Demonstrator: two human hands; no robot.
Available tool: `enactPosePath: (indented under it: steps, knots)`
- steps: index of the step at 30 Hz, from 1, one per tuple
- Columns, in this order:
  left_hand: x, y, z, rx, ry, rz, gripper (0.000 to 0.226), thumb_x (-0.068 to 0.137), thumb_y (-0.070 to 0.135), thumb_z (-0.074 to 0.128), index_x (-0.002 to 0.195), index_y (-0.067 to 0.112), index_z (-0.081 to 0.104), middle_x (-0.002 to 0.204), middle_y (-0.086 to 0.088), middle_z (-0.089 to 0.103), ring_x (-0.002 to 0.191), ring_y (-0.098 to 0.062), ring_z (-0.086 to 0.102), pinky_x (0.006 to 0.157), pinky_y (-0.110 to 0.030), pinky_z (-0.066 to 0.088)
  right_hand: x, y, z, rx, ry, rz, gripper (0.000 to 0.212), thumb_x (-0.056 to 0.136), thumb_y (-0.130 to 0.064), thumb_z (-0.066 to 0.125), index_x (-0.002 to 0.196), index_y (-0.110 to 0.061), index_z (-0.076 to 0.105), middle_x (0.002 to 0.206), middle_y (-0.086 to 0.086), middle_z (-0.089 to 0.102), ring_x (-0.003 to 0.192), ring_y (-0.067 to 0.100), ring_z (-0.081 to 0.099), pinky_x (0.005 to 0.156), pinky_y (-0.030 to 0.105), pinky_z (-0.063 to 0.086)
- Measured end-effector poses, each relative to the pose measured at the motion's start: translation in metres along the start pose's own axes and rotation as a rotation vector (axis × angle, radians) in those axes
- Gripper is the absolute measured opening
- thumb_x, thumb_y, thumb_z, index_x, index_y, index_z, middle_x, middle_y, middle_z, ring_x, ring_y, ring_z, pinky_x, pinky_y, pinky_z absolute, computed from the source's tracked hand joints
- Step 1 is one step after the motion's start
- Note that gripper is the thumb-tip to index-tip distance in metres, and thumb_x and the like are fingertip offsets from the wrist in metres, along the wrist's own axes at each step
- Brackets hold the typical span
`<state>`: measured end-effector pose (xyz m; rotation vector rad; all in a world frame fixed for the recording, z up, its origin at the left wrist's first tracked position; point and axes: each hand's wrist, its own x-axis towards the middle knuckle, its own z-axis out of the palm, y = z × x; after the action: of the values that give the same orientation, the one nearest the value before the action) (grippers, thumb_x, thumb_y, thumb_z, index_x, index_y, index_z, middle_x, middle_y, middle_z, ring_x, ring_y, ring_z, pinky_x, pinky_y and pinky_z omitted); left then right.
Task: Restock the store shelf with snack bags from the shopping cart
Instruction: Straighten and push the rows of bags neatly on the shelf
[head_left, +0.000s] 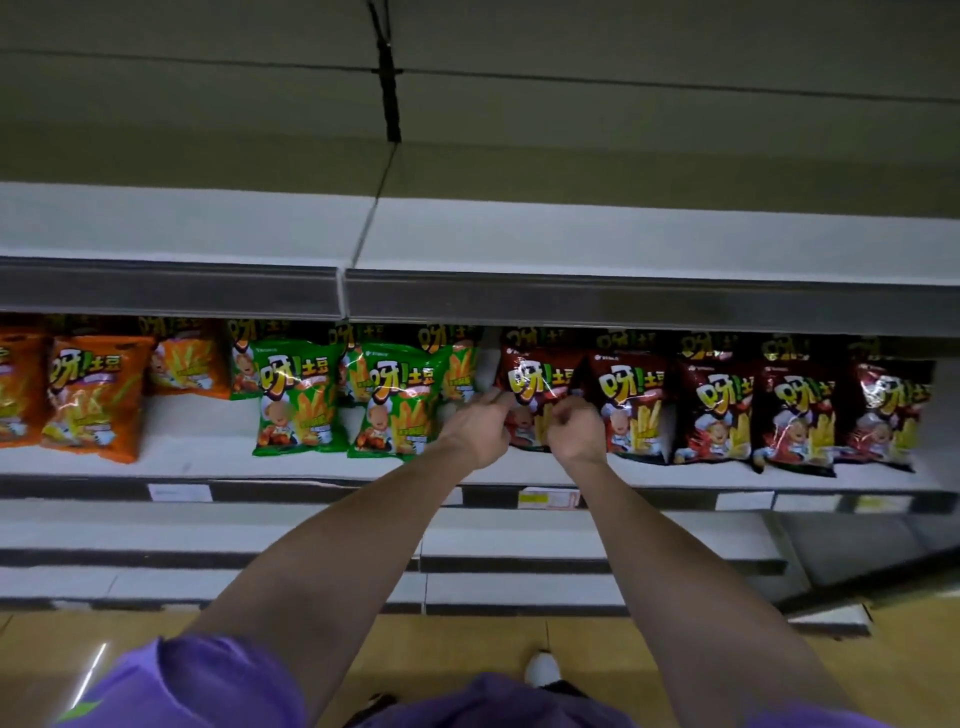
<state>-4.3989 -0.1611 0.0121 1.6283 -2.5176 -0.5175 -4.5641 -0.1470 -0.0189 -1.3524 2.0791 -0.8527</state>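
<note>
The dark red snack bag (537, 397) stands upright on the middle shelf (311, 467), leftmost in a row of red bags (779, 415), just right of the green bags (343, 400); both hands reach in together; the left hand (475, 428) has its fingers curled on the bag's left edge; the right hand (574, 428) pinches its front with fingers bunched; orange bags (93, 395) stand further left; price tags (548, 498) line the shelf edge; a purple shirt (208, 686) and a white shoe (540, 667) show below.
</note>
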Motion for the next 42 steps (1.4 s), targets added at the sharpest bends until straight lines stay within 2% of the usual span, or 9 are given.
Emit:
enactPosePath:
  steps: [5, 10, 15, 18, 22, 25, 33, 38, 42]
  knots:
    - [0.024, 0.041, 0.016, 0.083, 0.047, -0.08, 0.052, 0.092, 0.016, 0.055, 0.143, 0.019, 0.043, 0.146, -0.008, 0.038, 0.135, -0.033, 0.035, 0.108, -0.053, 0.034, 0.029, 0.037, -0.038, -0.021, 0.034, -0.052, 0.016, 0.084, -0.002, 0.062, 0.093, -0.014, 0.061, 0.11, 0.01, 0.062, 0.103, 0.032, 0.059, 0.09, 0.035, 0.05]
    - [0.034, 0.064, 0.031, 0.11, 0.046, -0.152, 0.061, 0.09, 0.015, 0.058, 0.148, 0.02, 0.039, 0.145, -0.01, 0.037, 0.136, -0.035, 0.032, 0.112, -0.051, 0.03, 0.051, 0.064, -0.065, -0.031, 0.025, -0.052, 0.01, 0.089, -0.011, 0.064, 0.097, -0.016, 0.062, 0.119, 0.008, 0.056, 0.1, 0.03, 0.059, 0.083, 0.032, 0.051]
    - [0.041, 0.086, 0.036, 0.067, 0.032, -0.135, 0.059, 0.092, 0.014, 0.057, 0.148, 0.017, 0.04, 0.143, -0.013, 0.043, 0.134, -0.034, 0.039, 0.112, -0.044, 0.033, 0.051, 0.075, -0.077, 0.023, -0.017, -0.057, 0.013, 0.088, -0.01, 0.064, 0.089, -0.021, 0.057, 0.112, 0.011, 0.061, 0.092, 0.029, 0.06, 0.076, 0.028, 0.048]
    - [0.049, 0.104, 0.035, 0.046, 0.047, -0.102, 0.048, 0.095, 0.016, 0.053, 0.143, 0.017, 0.046, 0.139, -0.01, 0.049, 0.13, -0.032, 0.045, 0.104, -0.041, 0.039, 0.051, 0.079, -0.093, 0.075, 0.002, -0.04, 0.016, 0.087, -0.006, 0.065, 0.084, -0.02, 0.057, 0.109, 0.009, 0.061, 0.09, 0.023, 0.058, 0.079, 0.026, 0.046]
    - [0.063, 0.136, 0.036, 0.061, 0.052, 0.008, 0.027, 0.099, 0.025, 0.047, 0.122, 0.014, 0.055, 0.121, -0.012, 0.062, 0.106, -0.034, 0.058, 0.076, -0.036, 0.043, 0.046, 0.094, -0.12, 0.074, 0.073, -0.023, 0.009, 0.089, -0.006, 0.062, 0.091, -0.014, 0.062, 0.105, 0.008, 0.065, 0.09, 0.023, 0.061, 0.08, 0.027, 0.047]
    - [0.08, 0.164, 0.041, 0.014, 0.066, 0.069, 0.025, 0.103, 0.03, 0.044, 0.116, 0.012, 0.055, 0.108, -0.015, 0.064, 0.094, -0.036, 0.062, 0.067, -0.035, 0.043, 0.045, 0.109, -0.145, 0.046, 0.104, -0.009, 0.009, 0.09, -0.006, 0.061, 0.096, -0.011, 0.066, 0.099, 0.005, 0.068, 0.089, 0.021, 0.062, 0.078, 0.022, 0.043]
    - [0.112, 0.268, 0.069, -0.122, 0.072, 0.158, 0.02, 0.1, 0.029, 0.046, 0.108, 0.014, 0.056, 0.098, -0.014, 0.067, 0.086, -0.034, 0.064, 0.066, -0.037, 0.051, 0.058, 0.168, -0.214, 0.081, 0.203, 0.028, 0.008, 0.089, -0.004, 0.057, 0.093, -0.009, 0.061, 0.097, 0.012, 0.066, 0.09, 0.029, 0.062, 0.08, 0.034, 0.05]
    - [0.143, 0.335, 0.092, -0.173, 0.065, 0.102, 0.022, 0.103, 0.028, 0.045, 0.111, 0.01, 0.056, 0.094, -0.015, 0.065, 0.082, -0.033, 0.061, 0.061, -0.033, 0.042, 0.087, 0.22, -0.272, 0.058, 0.202, 0.063, 0.005, 0.092, -0.005, 0.059, 0.096, -0.006, 0.062, 0.094, 0.008, 0.063, 0.082, 0.022, 0.058, 0.073, 0.026, 0.042]
    - [0.168, 0.394, 0.122, -0.223, -0.006, 0.076, 0.017, 0.099, 0.023, 0.05, 0.111, 0.012, 0.056, 0.098, -0.016, 0.066, 0.088, -0.033, 0.063, 0.068, -0.038, 0.051, 0.111, 0.278, -0.318, 0.047, 0.193, 0.09, 0.01, 0.09, -0.002, 0.058, 0.098, -0.005, 0.062, 0.098, 0.012, 0.063, 0.089, 0.028, 0.059, 0.076, 0.025, 0.039]
